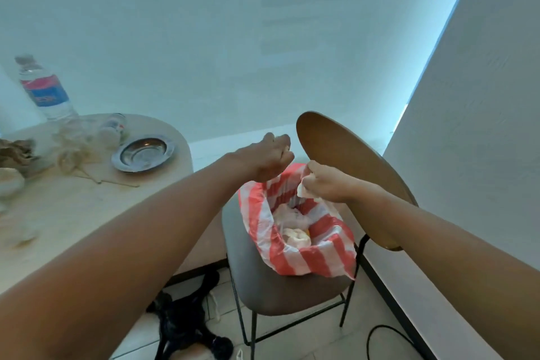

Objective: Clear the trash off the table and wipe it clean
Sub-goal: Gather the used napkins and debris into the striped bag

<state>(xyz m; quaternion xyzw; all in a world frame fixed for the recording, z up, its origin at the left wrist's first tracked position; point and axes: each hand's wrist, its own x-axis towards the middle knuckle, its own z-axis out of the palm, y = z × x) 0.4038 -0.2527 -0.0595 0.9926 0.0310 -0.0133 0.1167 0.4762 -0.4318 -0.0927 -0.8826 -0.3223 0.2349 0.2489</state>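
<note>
My red-and-white striped plastic bag sits open on the grey seat of a chair, just beside the table. Inside the bag I can see crumpled white tissue and plastic wrap piled at the bottom, with a small yellowish bit among it that I can't make out. My right hand is pinched shut on the bag's far rim, holding the mouth up, and a scrap of white paper shows under my fingers there. My left hand is over the other side of the rim, fingers curled into a loose fist; whether it grips the bag edge or something small, I cannot tell.

On the table to my left a metal plate lies bare near the rounded end. Behind it stands a plastic water bottle with a blue and red label, upright, and just beside it a small clear cup whose contents are too blurred to read. Clear wrappers and thin sticks lie between the bottle and the plate, crumpled brown paper at the left edge
</note>
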